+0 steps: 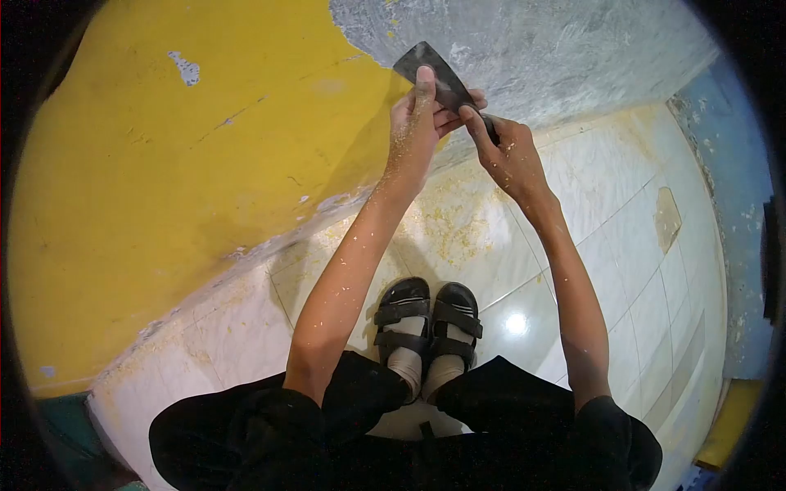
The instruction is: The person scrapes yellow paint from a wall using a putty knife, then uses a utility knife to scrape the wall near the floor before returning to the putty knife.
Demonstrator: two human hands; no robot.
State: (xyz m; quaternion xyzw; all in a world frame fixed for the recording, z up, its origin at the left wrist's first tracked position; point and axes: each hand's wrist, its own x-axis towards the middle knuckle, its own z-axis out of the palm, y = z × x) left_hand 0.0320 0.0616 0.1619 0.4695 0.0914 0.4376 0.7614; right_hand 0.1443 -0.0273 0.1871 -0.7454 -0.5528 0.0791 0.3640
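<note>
A dark scraper (443, 83) is held between my two hands, in front of the wall, with its wide blade end pointing up and left. My right hand (512, 157) is closed around its handle, the thumb lying along it. My left hand (415, 129) has its thumb pressed on the face of the blade and its fingers behind it, partly hidden. Yellow paint flakes cling to both hands and forearms. Behind the scraper, the wall changes from yellow paint (237, 164) to a bare grey patch (565, 57).
Yellow flakes (454, 233) litter the pale tiled floor (532, 319) along the wall's foot. My sandalled feet (427, 323) stand close together on the tiles. A blue wall (733, 139) rises at the right, and a broken tile patch (667, 218) shows near it.
</note>
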